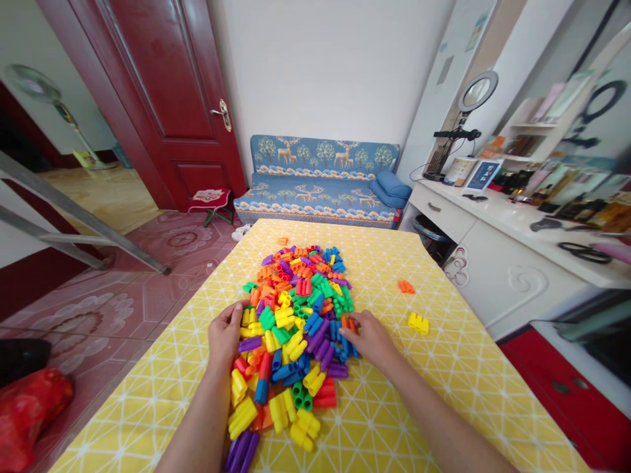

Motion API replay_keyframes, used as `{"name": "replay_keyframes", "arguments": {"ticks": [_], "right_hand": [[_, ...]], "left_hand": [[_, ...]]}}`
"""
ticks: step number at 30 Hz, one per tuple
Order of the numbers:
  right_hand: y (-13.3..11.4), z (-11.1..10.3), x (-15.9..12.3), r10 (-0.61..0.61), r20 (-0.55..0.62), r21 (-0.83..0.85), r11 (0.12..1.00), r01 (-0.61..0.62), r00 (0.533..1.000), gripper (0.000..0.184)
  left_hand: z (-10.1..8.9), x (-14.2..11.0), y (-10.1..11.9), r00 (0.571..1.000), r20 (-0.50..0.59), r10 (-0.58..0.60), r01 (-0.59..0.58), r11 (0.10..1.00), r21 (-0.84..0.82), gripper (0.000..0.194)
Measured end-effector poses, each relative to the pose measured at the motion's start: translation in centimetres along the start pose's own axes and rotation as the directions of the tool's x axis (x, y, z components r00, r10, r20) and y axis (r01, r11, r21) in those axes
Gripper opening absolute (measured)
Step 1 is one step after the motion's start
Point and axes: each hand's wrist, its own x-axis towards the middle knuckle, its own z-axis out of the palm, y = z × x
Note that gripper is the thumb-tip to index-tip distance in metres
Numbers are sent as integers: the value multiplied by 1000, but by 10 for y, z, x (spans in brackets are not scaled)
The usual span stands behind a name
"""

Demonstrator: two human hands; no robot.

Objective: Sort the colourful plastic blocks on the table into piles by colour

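Note:
A heap of plastic tube-shaped building blocks (296, 335) in yellow, purple, blue, green, red and orange covers the middle of the table. At the heap's left edge is my left hand (224, 335), its thumb and fingers loosely bent beside some yellow blocks (249, 317). It appears to hold nothing, though part of the fingers is hidden. On the opposite side, my right hand (369, 338) has its thumb and fingers around an orange block (349, 323), next to blue blocks (335, 330). A joined red and blue tube (263, 378) lies near the front.
Apart from the heap, a small orange block (407, 286) and a yellow block (419, 322) lie to the right on the yellow patterned tablecloth (444, 394). Beyond the table stand a blue sofa (315, 187) and a small stool (211, 198). A white dresser (473, 230) is at right.

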Motion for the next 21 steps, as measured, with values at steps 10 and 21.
{"name": "replay_keyframes", "arguments": {"ticks": [10,21], "right_hand": [[-8,-4,-3,98,-58,-42,994,-100,994,27],[60,-17,21,225,-278,476,877,-70,934,34]], "left_hand": [[0,-2,3,1000,-15,3,-3,1000,21,47],[-1,-1,3,1000,-11,28,-28,1000,4,45]]}}
